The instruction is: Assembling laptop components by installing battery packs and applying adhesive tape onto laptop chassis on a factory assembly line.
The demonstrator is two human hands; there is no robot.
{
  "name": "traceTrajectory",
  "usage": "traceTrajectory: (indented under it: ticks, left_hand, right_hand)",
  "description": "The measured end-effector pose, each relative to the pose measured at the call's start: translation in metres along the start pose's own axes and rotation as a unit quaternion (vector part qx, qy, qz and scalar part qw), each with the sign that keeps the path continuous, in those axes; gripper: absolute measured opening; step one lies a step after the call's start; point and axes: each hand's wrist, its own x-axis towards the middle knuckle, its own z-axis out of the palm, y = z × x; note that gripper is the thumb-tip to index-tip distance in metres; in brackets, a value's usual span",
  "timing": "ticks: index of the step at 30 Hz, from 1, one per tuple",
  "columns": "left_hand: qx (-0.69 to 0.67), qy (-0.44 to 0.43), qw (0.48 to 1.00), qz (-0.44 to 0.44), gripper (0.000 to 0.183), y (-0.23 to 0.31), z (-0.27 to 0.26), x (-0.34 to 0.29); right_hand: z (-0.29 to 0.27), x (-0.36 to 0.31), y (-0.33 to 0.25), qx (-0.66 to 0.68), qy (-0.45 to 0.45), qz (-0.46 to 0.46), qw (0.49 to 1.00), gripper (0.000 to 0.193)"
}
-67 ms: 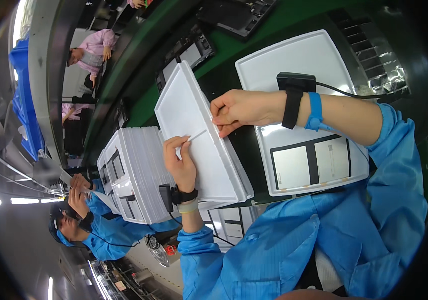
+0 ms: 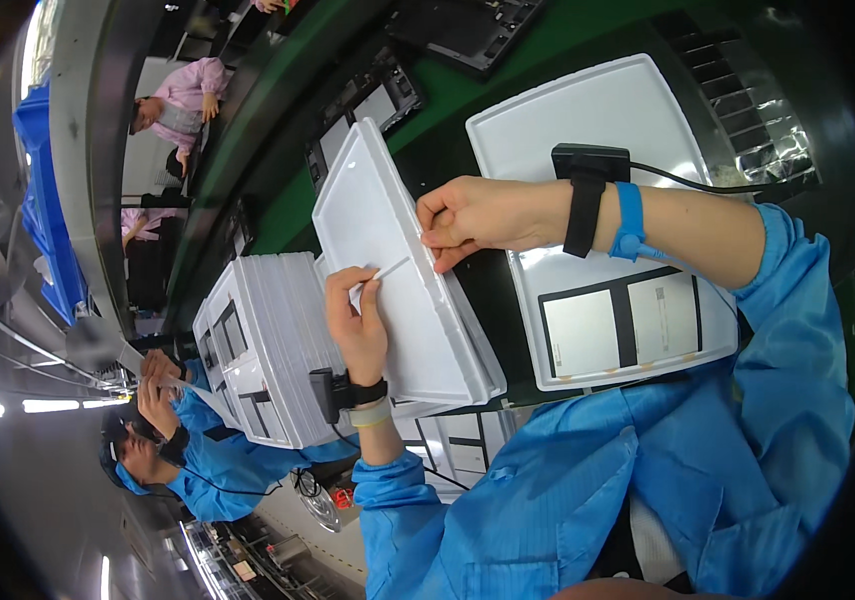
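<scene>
A shallow white plastic tray [image 2: 368, 180] stands tilted in front of me, its inside facing left. At its right rim my right hand [image 2: 463, 222] is closed, thumb and forefinger pinched on the edge. Over the tray's inner face, my left hand [image 2: 356, 325] holds thumb and forefinger close together. A tiny pale bit shows at those fingertips, too small to name. A thin line runs from there toward my right hand; whether it is a strip or a ridge of the tray, I cannot tell. Another white tray [image 2: 588, 110] lies under my right forearm, holding flat pale panels [image 2: 623, 325] with black borders.
To the left rises a tall stack of white trays [image 2: 288, 350]. Dark device housings [image 2: 468, 30] lie on the green bench [image 2: 438, 90]. Dark foil-like pieces [image 2: 748, 110] are at the far right. A co-worker in blue [image 2: 218, 470] holds a white sheet at left. Cables trail from both wrists.
Both hands have shifted very slightly to the left. The pinch of each hand looks the same, and the tray keeps nearly the same tilt.
</scene>
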Motion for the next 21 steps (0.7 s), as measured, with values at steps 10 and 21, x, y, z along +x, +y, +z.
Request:
traceTrajectory:
  ticks: [10,21]
  left_hand:
    - [0.049,-0.124,0.991,0.015,0.015,0.086,0.017,0.054]
    - [0.017,0.132,0.987,-0.092,0.015,0.088,-0.072,0.05]
  right_hand:
    - [0.004,-0.004,0.0,-0.056,-0.023,-0.074,0.995,0.016]
    - [-0.014,-0.008,0.018,-0.263,0.111,-0.053,0.957,0.013]
